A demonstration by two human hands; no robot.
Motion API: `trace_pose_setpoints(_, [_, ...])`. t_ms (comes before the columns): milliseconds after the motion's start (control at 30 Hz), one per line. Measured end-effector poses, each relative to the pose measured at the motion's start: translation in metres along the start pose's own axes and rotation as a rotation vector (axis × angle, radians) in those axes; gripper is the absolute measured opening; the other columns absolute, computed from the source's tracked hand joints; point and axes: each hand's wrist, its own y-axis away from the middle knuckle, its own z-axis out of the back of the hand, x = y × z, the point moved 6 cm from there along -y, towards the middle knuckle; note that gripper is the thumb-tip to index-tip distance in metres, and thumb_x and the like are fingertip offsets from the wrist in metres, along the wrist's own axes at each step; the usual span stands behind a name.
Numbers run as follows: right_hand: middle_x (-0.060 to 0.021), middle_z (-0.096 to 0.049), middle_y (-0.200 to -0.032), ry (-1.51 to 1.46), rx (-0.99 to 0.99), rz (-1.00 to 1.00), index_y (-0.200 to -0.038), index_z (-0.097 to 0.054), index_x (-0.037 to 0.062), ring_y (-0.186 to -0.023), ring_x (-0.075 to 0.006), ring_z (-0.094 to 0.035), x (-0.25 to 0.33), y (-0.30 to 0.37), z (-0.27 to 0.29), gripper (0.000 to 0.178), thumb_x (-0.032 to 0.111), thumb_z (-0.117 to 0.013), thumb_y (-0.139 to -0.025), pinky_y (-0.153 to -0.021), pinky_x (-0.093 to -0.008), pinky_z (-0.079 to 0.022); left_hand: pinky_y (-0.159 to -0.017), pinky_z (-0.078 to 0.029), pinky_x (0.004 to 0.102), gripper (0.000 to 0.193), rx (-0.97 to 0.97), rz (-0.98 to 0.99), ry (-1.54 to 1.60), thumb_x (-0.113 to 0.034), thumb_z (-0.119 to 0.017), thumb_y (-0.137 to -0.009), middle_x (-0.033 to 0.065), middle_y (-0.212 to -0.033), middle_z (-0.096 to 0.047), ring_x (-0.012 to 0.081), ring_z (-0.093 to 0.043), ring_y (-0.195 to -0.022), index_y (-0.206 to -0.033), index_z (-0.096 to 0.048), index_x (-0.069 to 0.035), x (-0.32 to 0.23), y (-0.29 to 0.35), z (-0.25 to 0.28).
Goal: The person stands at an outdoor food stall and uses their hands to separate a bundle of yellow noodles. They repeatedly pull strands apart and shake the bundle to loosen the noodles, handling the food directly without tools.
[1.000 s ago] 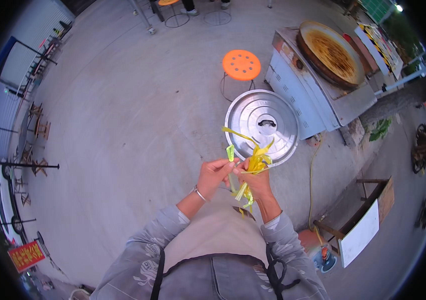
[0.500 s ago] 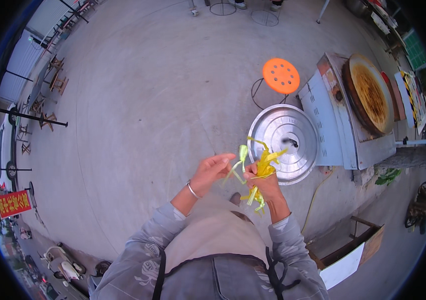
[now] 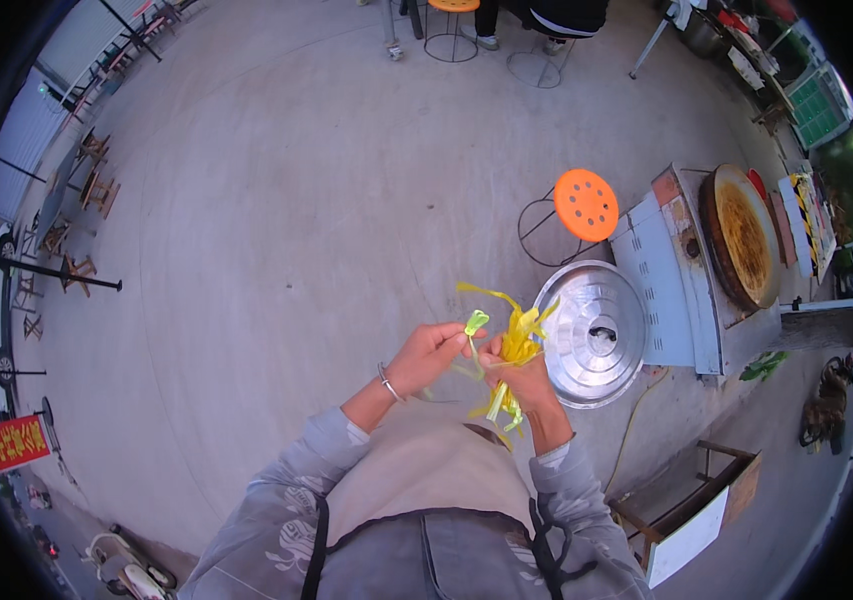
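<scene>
Ground: a wide grey concrete yard floor [image 3: 276, 230] fills most of the view, bare around the person
Cooking stand: a grey metal bench [image 3: 668, 290] stands at the right, carrying a big round shallow griddle with a browned surface [image 3: 743, 235]
Lid: a large round shiny metal lid with a small centre handle [image 3: 593, 335] lies just left of the bench, close beyond the hands
Stool: a round orange perforated stool on thin black legs [image 3: 586, 205] stands above the lid, near the bench corner
Edges: wooden chairs [image 3: 96, 180] cluster far left, and a red sign board [image 3: 14, 442] shows at lower left
Change: against half a second ago the view has swung, so lid, stool and bench now sit farther right and lower, while the hands remain together at the centre with the strips
Right hand: the right hand [image 3: 518, 375] is closed in a fist around a bunch of thin yellow plastic strips [image 3: 516, 345], whose ends fan above and hang below it
Left hand: the left hand [image 3: 433, 352] pinches one pale green-yellow strip end [image 3: 475, 322] between fingertips, touching the bunch
</scene>
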Motion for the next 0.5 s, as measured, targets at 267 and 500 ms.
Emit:
trace_pose_setpoints(267, [-0.0031,-0.060,-0.078,-0.037,-0.129,-0.001,-0.096,-0.063,0.0004,-0.059,-0.0089,-0.054,0.031,-0.052,-0.043,0.023,0.003,-0.072,-0.075,-0.051,-0.0236,-0.042,-0.072,-0.049,0.0221,0.019,0.004,-0.019,-0.013,-0.010,-0.062,-0.091,0.0028,-0.093,-0.069,0.0063,-0.061,-0.081,-0.104,-0.067,0.003,-0.026,-0.048,0.059])
trace_pose_setpoints(500, [-0.0011,-0.062,-0.079,-0.070,-0.126,-0.072,-0.096,-0.066,0.0030,-0.061,-0.0083,-0.055,0.044,-0.117,-0.030,0.021,0.013,-0.073,-0.079,-0.052,-0.0243,-0.043,-0.049,-0.029,0.0170,0.019,0.041,0.068,0.360,-0.019,-0.061,-0.094,-0.0040,-0.082,-0.065,-0.0017,-0.041,-0.058,-0.105,-0.067,-0.005,-0.041,-0.109,0.061])
